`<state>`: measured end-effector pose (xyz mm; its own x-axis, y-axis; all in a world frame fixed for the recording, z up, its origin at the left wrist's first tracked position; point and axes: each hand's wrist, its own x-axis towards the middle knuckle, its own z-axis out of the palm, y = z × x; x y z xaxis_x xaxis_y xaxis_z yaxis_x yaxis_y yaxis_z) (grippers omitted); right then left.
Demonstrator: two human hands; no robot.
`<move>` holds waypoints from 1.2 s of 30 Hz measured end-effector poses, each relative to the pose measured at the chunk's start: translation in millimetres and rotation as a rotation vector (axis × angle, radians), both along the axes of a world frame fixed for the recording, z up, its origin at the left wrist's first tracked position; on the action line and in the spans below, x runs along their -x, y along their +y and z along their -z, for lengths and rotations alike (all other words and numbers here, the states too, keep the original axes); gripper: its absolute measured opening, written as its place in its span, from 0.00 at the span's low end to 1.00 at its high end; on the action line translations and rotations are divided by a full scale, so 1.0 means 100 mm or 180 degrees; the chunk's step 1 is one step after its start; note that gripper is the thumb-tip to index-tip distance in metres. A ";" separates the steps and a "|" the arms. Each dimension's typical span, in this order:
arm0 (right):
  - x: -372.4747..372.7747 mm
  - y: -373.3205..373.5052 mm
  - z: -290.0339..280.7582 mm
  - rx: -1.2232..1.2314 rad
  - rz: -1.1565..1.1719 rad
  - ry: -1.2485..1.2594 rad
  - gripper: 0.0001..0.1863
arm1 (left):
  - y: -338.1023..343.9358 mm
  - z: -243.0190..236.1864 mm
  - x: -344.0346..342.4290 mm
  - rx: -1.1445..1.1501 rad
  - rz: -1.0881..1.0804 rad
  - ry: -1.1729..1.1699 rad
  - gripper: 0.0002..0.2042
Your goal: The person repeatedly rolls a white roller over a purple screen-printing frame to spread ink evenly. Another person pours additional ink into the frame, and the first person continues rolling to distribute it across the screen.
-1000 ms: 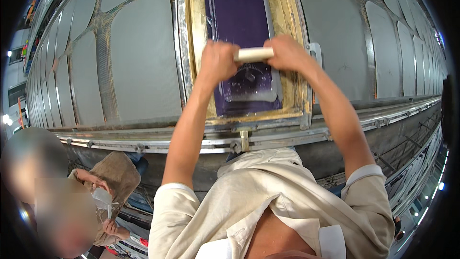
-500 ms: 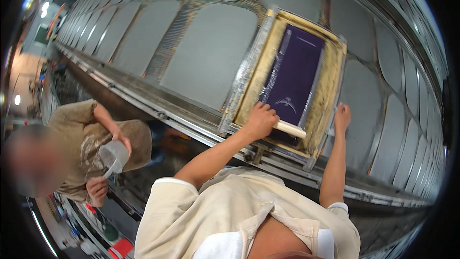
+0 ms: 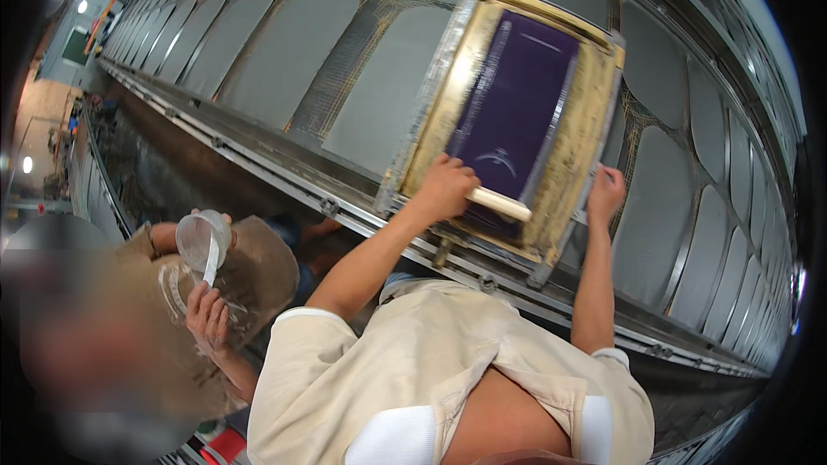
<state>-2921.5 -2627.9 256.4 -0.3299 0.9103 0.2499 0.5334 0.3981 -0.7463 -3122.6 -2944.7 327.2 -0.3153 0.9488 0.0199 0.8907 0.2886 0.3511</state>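
Observation:
My left hand is closed round the left end of a squeegee with a pale wooden handle. The squeegee lies across the near end of a screen printing frame, over its mesh area. A long strip of dark purple ink covers the middle of the screen, between yellowish taped borders. My right hand is closed at the frame's right edge, its fingers curled against the side. The squeegee's blade is hidden under the handle.
The frame rests on a long table with rows of grey rounded panels and a metal rail along its near edge. At the left a co-worker holds a translucent plastic tub and a white spatula.
The frame, my hands and the squeegee appear slightly farther left as the view shifts. The co-worker has come nearer, tub raised. My grip on the squeegee is the same.

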 end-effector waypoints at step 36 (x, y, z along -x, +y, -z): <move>-0.52 -0.47 0.40 0.1739 0.1061 -0.0223 0.13 | 2.13 0.75 3.04 -0.0732 0.0404 0.0769 0.16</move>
